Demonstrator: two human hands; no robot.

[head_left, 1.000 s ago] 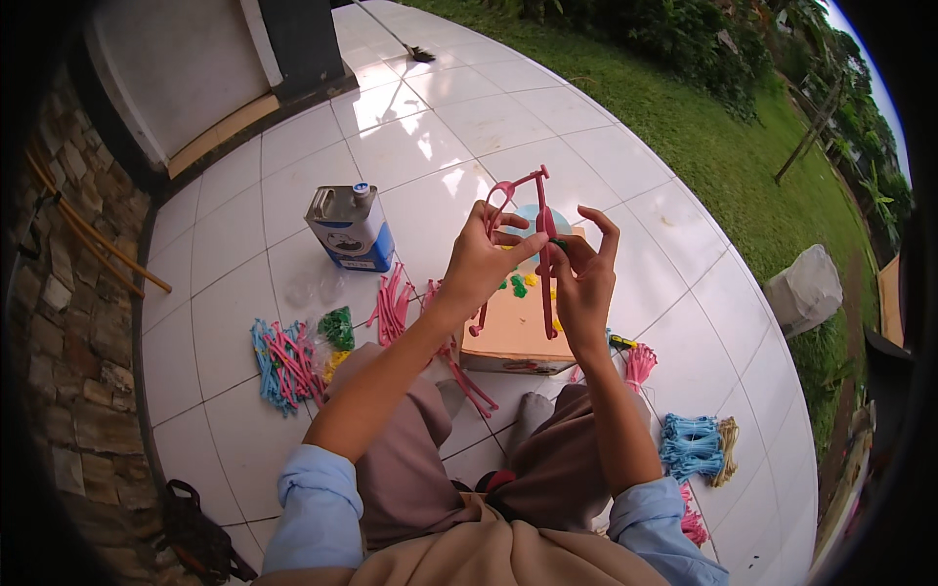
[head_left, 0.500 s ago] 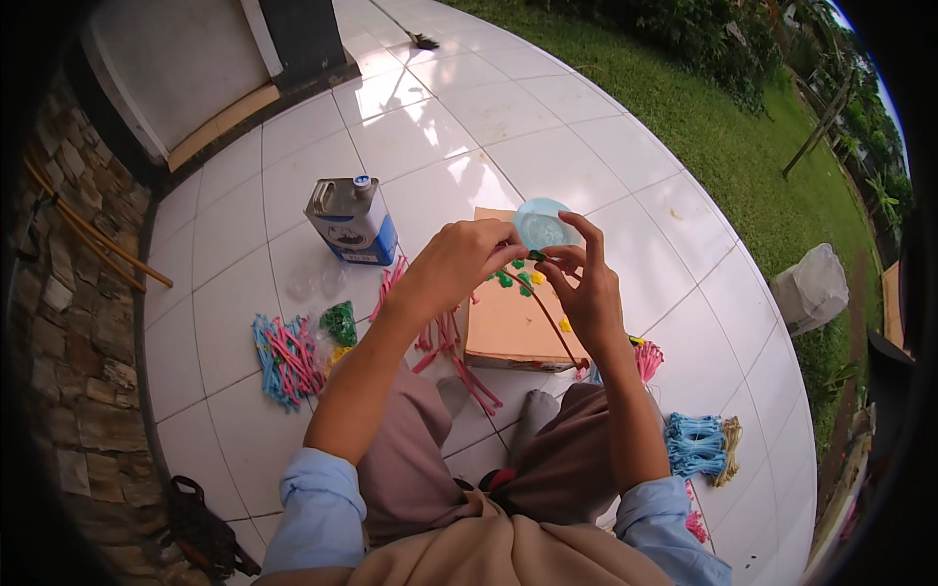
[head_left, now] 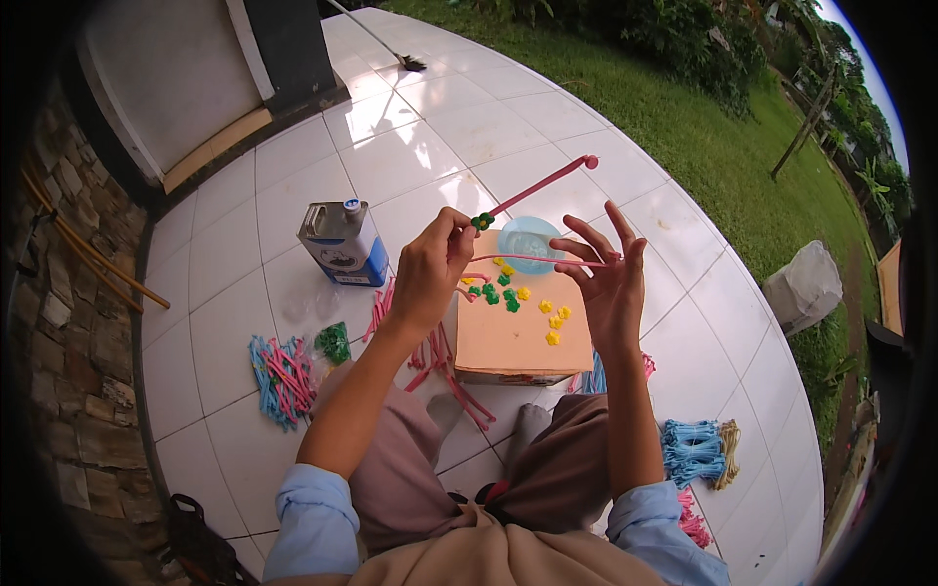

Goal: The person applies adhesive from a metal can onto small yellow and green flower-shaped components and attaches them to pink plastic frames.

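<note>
Raised over a cardboard box, my left hand (head_left: 435, 269) is closed, pinching a pink strap (head_left: 543, 188) at a small green flower (head_left: 482, 223) with a yellow centre. One knobbed end of the strap points up and away to the right. Another pink length (head_left: 537, 259) runs from beside the left hand across to my right hand (head_left: 608, 278). The right fingers are spread apart, with that length's tip lying against them; no firm grip shows. Below, green flowers (head_left: 491, 293) and yellow flowers (head_left: 555, 322) lie scattered on the box (head_left: 513, 352).
A light-blue dish (head_left: 529, 244) sits at the box's far edge. Left stand a metal can (head_left: 342, 244), a bag of green pieces (head_left: 333, 342) and blue and pink straps (head_left: 278, 376). More pink straps (head_left: 440, 356) lie near my legs; blue bundles (head_left: 692, 449) lie right.
My hands have moved apart from their meeting point over the box. My right fingers have spread, and the pink strap with the green flower now swings upward from my left hand.
</note>
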